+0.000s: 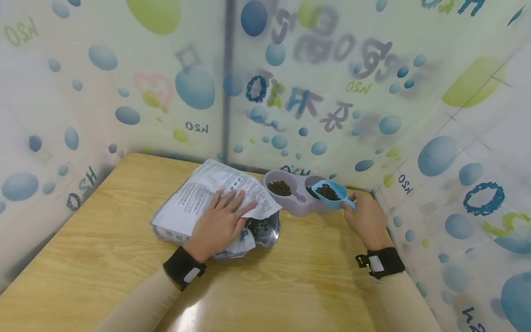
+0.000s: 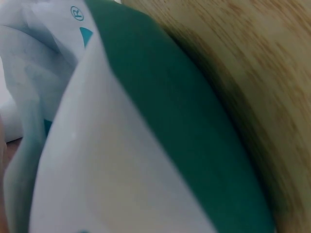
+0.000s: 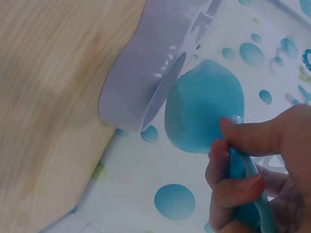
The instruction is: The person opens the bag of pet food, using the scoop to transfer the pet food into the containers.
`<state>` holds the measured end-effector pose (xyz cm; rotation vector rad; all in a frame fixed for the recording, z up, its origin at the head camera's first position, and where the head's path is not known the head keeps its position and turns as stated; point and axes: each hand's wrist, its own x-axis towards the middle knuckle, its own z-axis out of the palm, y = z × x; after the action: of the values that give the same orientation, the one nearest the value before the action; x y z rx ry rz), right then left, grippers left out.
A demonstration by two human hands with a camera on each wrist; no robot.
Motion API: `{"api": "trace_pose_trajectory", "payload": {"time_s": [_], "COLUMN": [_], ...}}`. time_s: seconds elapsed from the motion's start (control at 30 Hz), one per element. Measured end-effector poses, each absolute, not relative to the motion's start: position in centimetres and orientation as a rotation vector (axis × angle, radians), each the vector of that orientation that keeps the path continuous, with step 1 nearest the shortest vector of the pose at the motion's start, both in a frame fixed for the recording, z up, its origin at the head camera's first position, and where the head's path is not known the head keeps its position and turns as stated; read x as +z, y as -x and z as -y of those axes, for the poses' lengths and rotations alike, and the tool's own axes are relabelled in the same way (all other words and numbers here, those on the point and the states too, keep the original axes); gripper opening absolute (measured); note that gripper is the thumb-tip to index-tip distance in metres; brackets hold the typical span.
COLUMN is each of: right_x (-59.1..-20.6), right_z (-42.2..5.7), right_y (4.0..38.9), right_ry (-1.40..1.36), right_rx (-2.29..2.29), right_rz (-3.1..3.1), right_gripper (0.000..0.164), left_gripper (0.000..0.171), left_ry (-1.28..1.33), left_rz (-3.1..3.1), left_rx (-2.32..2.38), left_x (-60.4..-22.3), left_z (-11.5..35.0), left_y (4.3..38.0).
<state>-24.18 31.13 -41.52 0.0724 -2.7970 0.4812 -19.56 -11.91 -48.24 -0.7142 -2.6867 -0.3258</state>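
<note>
With its fingers spread and fairly straight, my left hand [image 1: 221, 226] rests on a white printed bag [image 1: 186, 203] lying on the table. Dark brown pellets [image 1: 254, 226] show at the bag's torn mouth. My right hand [image 1: 367, 219] grips the handle of a light-blue scoop [image 3: 204, 107] that carries brown pellets [image 1: 327, 191]. The scoop is over the right-hand hollow of a lilac double pet bowl [image 1: 296, 208] and partly hides it. More pellets [image 1: 279, 187] lie in the bowl's left hollow. Only the bag's white and green side fills most of the left wrist view.
A wooden table [image 1: 290, 286] carries everything. Behind it and to both sides stand pale wall sheets [image 1: 157, 133] printed with blue and green drops. The double bowl stands close against the back sheet, near the table's right end.
</note>
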Motion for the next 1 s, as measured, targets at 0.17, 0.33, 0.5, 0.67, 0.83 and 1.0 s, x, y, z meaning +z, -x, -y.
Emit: {"api": "trace_pose_trajectory", "payload": {"time_s": [0.17, 0.33, 0.5, 0.67, 0.83, 1.0], "right_x": [-41.1, -41.0, -41.0, -40.7, -40.2, -39.8], "right_z": [-31.3, -31.4, -31.5, -31.4, -31.2, -30.9], "right_y": [24.9, 25.6, 26.0, 26.3, 26.4, 26.5], "right_ry": [-0.094, -0.083, -0.064, -0.073, -0.073, -0.066], "right_rx": [0.381, 0.343, 0.301, 0.239, 0.211, 0.183], "right_rz": [2.790, 2.813, 2.825, 2.804, 2.798, 2.796], "right_gripper": [0.027, 0.022, 0.019, 0.020, 0.017, 0.018], "left_gripper": [0.052, 0.052, 0.052, 0.052, 0.052, 0.052], "left_ry": [0.713, 0.710, 0.720, 0.721, 0.717, 0.715], "left_rz": [2.680, 2.687, 2.683, 2.685, 2.689, 2.691], "left_rx": [-0.326, -0.324, -0.322, -0.317, -0.316, -0.316], "left_x": [-48.5, -48.5, -48.5, -48.5, -48.4, -48.3], "left_z": [11.9, 11.9, 11.9, 11.9, 11.9, 11.9], "left_y": [19.6, 19.6, 19.6, 19.6, 19.6, 19.6]}}
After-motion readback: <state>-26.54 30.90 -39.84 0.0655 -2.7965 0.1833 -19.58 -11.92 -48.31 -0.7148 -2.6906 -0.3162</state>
